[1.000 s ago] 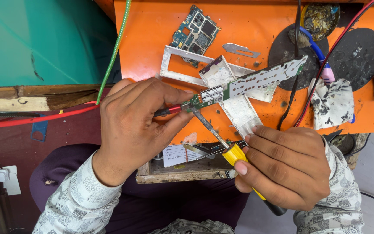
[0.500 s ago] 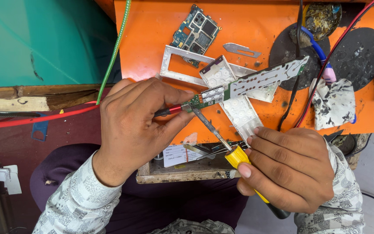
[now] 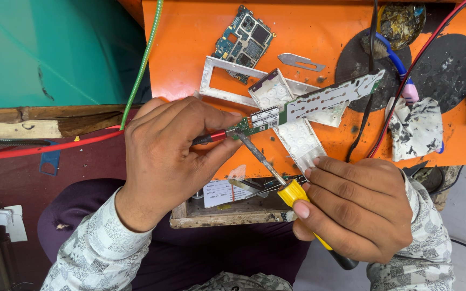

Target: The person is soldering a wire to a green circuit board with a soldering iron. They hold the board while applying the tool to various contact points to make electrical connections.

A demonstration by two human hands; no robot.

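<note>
The left hand point(image 3: 173, 156), in the centre-left of the frame, has its fingers curled tight around a long narrow circuit board point(image 3: 308, 105); the board runs from the fingertips up toward the upper right, green at the held end with small labels, pale and dotted with round pads along the rest. A thin red-and-black wire point(image 3: 211, 138) shows at the fingertips by the board's green end. The right hand point(image 3: 357, 213), lower right, is closed around a screwdriver point(image 3: 292, 193) with a glossy yellow handle and a black butt; its slim grey metal shaft slants up-left and the tip touches the green end of the board.

Behind, an orange work surface point(image 3: 190, 48), smooth and scuffed, fills the upper half; on it lie a white plastic frame point(image 3: 214, 81), rectangular and hollow, a blue-green phone board point(image 3: 246, 40) crowded with chips, a small steel blade point(image 3: 300, 62), a white rubbery keypad sheet point(image 3: 300, 140) with rows of domes, and a crumpled stained cloth point(image 3: 416, 129) at right. Dark round patches mark the surface at upper right; a green ribbed cable point(image 3: 144, 64) runs down the left edge.

Against half a second ago, both hands, board and screwdriver sit in nearly the same places; the grip looks unchanged.
</note>
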